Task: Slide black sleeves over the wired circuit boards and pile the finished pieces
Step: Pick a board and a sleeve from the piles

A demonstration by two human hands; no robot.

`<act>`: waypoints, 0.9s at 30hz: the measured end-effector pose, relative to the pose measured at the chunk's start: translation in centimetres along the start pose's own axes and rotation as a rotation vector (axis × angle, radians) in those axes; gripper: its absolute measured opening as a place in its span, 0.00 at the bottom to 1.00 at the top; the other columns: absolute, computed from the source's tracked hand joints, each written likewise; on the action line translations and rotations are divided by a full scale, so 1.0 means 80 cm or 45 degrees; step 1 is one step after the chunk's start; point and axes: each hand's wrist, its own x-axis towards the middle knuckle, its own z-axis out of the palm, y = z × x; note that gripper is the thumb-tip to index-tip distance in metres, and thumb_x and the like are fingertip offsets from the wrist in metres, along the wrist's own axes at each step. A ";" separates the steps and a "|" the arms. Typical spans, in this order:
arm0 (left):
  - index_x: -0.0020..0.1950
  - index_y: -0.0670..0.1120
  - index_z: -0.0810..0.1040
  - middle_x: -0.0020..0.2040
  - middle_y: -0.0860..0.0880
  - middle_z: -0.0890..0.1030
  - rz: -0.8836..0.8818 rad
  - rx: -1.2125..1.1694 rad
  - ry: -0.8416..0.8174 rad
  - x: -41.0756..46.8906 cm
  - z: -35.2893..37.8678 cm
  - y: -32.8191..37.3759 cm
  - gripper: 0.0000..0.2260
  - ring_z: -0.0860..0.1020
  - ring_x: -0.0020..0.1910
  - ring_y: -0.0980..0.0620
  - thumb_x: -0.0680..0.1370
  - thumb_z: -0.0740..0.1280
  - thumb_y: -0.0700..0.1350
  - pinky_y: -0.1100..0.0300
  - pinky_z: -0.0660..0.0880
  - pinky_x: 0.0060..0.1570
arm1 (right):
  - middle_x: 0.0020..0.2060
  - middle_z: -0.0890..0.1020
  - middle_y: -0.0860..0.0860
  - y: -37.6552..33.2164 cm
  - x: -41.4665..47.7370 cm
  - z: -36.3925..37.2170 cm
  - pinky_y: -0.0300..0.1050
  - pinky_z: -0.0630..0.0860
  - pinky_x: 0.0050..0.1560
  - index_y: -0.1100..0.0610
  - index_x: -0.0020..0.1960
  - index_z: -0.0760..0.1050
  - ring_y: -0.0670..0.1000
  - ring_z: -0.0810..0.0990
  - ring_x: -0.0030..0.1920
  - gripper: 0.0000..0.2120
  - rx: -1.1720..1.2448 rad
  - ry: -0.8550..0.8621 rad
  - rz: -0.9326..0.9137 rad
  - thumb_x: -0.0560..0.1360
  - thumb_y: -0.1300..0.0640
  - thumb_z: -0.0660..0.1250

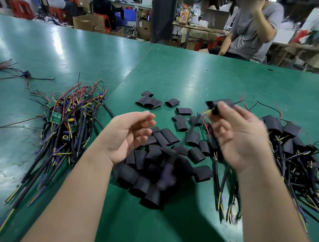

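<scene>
My right hand pinches a sleeved circuit board between thumb and fingertips, raised above the table; its wires trail down, blurred. Palm up, my left hand hovers with relaxed fingers and holds nothing. Below both hands lies a heap of loose black sleeves on the green table. A pile of bare wired circuit boards, green boards with coloured wires, sits to the left. The pile of finished sleeved pieces sits to the right, just beyond my right hand.
A separate bundle of red and black wires lies at the far left. A seam runs between two table tops. A person in a grey shirt sits at the table's far edge, with other workers and boxes behind.
</scene>
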 end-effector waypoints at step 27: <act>0.48 0.51 0.81 0.41 0.49 0.82 0.217 2.062 1.147 0.043 -0.053 -0.023 0.09 0.70 0.57 0.43 0.74 0.69 0.55 0.50 0.56 0.50 | 0.39 0.80 0.50 0.080 -0.006 -0.015 0.47 0.77 0.45 0.55 0.54 0.76 0.52 0.78 0.40 0.08 -1.932 -0.144 -0.332 0.75 0.56 0.67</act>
